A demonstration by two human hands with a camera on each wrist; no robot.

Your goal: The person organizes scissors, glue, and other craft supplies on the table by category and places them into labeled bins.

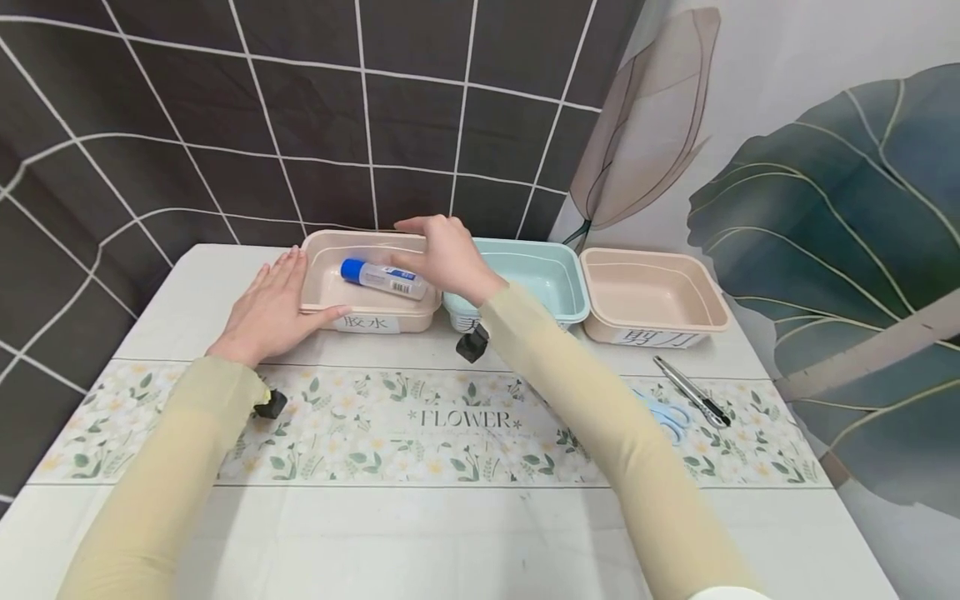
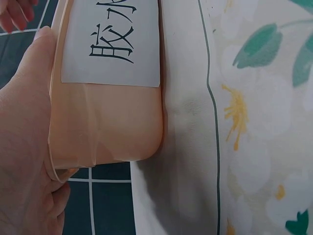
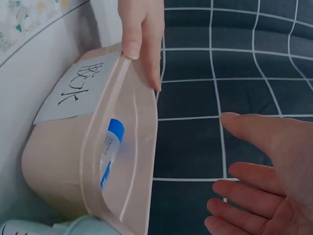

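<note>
A glue bottle (image 1: 384, 279) with a blue cap lies tilted inside the left pink bin (image 1: 322, 242), whose front label (image 2: 112, 49) bears Chinese characters. My left hand (image 1: 262, 308) rests on this bin's left rim, fingers extended and thumb over the front edge. Above the bin's right side is my right hand (image 1: 450, 258), its fingers spread. The right wrist view shows that right hand (image 3: 274, 181) holding nothing, apart from the glue bottle (image 3: 111, 147) in the bin.
A light blue bin (image 1: 566, 283) stands beside the left one, then another pink bin (image 1: 652, 292). In front of the right-hand bin lie a utility knife (image 1: 690, 390) and light blue scissors (image 1: 671, 419), partly behind my right sleeve. A dark tiled-pattern backdrop (image 1: 315, 108) rises behind.
</note>
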